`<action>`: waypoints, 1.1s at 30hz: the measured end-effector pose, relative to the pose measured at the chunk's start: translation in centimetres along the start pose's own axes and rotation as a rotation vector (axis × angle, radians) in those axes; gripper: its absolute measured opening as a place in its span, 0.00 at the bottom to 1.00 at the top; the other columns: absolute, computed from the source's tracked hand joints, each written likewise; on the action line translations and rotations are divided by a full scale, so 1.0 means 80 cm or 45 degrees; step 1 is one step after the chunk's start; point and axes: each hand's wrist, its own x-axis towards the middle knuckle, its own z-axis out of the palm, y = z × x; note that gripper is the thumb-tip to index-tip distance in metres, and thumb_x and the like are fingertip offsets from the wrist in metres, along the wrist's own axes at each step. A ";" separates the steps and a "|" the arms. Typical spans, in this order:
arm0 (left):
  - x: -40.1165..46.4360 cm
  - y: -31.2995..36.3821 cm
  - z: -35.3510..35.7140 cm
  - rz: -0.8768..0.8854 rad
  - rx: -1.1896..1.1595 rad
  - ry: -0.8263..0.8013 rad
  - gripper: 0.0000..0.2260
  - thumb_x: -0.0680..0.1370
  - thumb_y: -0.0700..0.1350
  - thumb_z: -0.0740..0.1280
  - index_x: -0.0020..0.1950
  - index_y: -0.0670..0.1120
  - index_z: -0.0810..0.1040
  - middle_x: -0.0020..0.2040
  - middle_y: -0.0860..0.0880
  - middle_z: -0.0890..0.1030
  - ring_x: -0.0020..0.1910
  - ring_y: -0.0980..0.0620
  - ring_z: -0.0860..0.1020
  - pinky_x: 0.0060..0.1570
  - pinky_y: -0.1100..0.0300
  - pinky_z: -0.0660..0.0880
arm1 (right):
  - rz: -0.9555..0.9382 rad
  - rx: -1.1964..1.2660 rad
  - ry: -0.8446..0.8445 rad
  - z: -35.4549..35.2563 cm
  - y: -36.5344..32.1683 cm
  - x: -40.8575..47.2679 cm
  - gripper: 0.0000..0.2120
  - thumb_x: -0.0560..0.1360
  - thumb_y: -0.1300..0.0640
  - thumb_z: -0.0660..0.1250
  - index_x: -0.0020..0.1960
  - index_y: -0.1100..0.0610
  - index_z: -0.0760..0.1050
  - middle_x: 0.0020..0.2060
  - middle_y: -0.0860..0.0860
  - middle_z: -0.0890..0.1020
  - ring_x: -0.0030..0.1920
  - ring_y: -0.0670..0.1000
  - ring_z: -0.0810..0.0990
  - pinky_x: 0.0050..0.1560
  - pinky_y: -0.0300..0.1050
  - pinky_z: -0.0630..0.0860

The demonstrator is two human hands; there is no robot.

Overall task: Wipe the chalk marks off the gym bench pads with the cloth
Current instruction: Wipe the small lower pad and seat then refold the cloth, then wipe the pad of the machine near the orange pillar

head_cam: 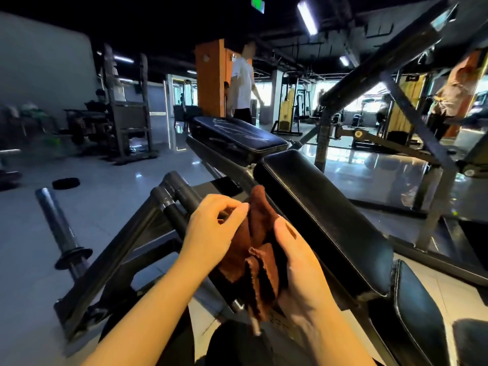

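Head view: brown cloth [260,249] between both hands.

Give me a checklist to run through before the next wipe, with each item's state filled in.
1. Cloth in hand: ok, both the left hand and right hand hold it.
2. Cloth folded into a flat pad: not ok, it is bunched.
3. Chalk located: ok, white marks on the far pad.
4. Near pad clean: ok, no marks show.
5. Cloth on a pad: not ok, held clear.
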 end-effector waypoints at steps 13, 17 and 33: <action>0.044 -0.031 -0.042 0.121 -0.163 -0.175 0.04 0.76 0.44 0.71 0.42 0.52 0.82 0.41 0.56 0.83 0.43 0.58 0.81 0.49 0.63 0.76 | -0.043 -0.286 0.153 0.026 0.011 0.080 0.14 0.77 0.60 0.66 0.62 0.53 0.77 0.52 0.56 0.84 0.51 0.55 0.84 0.53 0.53 0.81; 0.059 -0.035 -0.070 0.181 -0.047 -0.105 0.05 0.75 0.45 0.71 0.41 0.55 0.81 0.40 0.59 0.83 0.40 0.61 0.80 0.44 0.69 0.75 | -0.216 -0.726 0.061 0.042 0.003 0.105 0.11 0.74 0.67 0.68 0.53 0.56 0.81 0.46 0.56 0.85 0.49 0.55 0.84 0.50 0.48 0.81; 0.269 -0.083 -0.026 -0.036 0.091 -0.007 0.08 0.71 0.50 0.75 0.42 0.54 0.76 0.32 0.54 0.80 0.34 0.57 0.79 0.41 0.57 0.76 | -0.742 -2.163 0.288 0.039 -0.122 0.392 0.26 0.76 0.60 0.67 0.72 0.55 0.64 0.74 0.57 0.59 0.67 0.60 0.70 0.65 0.52 0.69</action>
